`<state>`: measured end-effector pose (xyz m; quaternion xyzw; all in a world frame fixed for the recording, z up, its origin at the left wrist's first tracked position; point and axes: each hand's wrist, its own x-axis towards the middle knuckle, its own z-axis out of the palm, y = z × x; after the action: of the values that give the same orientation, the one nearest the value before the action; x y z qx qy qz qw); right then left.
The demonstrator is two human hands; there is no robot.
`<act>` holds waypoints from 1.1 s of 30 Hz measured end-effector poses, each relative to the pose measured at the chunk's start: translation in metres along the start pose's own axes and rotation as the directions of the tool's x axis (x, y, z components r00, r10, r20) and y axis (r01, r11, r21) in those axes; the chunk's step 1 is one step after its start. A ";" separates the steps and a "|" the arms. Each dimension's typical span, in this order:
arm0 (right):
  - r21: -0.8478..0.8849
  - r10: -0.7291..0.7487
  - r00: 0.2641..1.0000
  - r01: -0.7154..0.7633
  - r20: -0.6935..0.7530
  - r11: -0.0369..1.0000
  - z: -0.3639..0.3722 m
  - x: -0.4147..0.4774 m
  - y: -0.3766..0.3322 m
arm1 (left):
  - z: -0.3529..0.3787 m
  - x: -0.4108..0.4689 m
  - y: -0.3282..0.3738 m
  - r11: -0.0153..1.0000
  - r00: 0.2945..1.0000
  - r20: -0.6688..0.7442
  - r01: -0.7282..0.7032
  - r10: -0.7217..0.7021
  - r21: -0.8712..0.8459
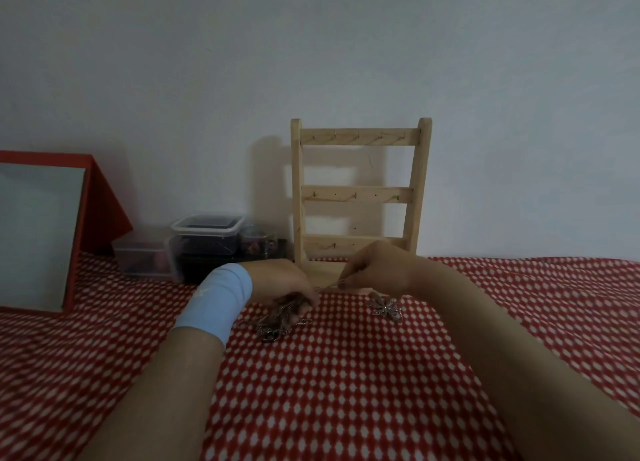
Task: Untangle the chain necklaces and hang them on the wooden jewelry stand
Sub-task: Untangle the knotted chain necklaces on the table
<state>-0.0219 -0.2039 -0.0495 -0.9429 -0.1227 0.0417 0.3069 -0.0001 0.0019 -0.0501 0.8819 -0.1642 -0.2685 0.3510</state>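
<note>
Stand: a pale wooden ladder-shaped jewelry stand (356, 194) is upright against the grey-white wall (311, 45), with three cross rails carrying small hooks.
Left hand: the left hand (284, 280) lies in front of the stand's left post, low on the cloth. Its fingers are curled down over the heap, gripping it.
Tangle: the dark metal tangle of chain necklaces (277, 322) sits in front of the stand and left of its base, partly under the left hand, with loops spilling out toward the camera.
Right hand: the right hand (377, 266) is just before the stand's bottom rail, thumb and fingertips pressed together, pinching one thin chain.
Strand: the thin silver chain strand (327, 286) runs taut from the tangle to the right hand, just in front of the stand's foot.
Pendant: a silver flower-shaped pendant (385, 306) lies on the cloth below the right hand.
Cloth: a red cloth with white diamond dots (346, 374) covers the surface under the stand.
Wristband: a light blue wristband (218, 298) wraps the left wrist.
Left of stand: clear plastic lidded containers (207, 232), then a red-framed mirror (38, 232) farther left.
</note>
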 end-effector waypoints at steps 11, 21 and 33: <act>0.113 -0.038 0.998 0.032 0.047 0.993 0.017 -0.003 -0.007 | -0.005 0.002 -0.007 0.979 0.981 -0.008 -0.192 0.193 0.062; 0.082 -0.060 0.997 0.056 0.047 0.995 0.010 -0.005 -0.006 | -0.005 0.001 -0.009 0.999 0.996 0.084 -0.019 0.022 -0.033; 0.038 -0.008 1.000 0.008 0.008 0.999 0.007 -0.003 0.002 | -0.008 0.013 -0.021 0.932 0.962 -0.247 -0.021 0.118 0.363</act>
<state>-0.0259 -0.2022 -0.0566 -0.9361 -0.1270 0.0469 0.3246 0.0174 0.0144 -0.0649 0.9523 -0.1932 -0.1015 0.2134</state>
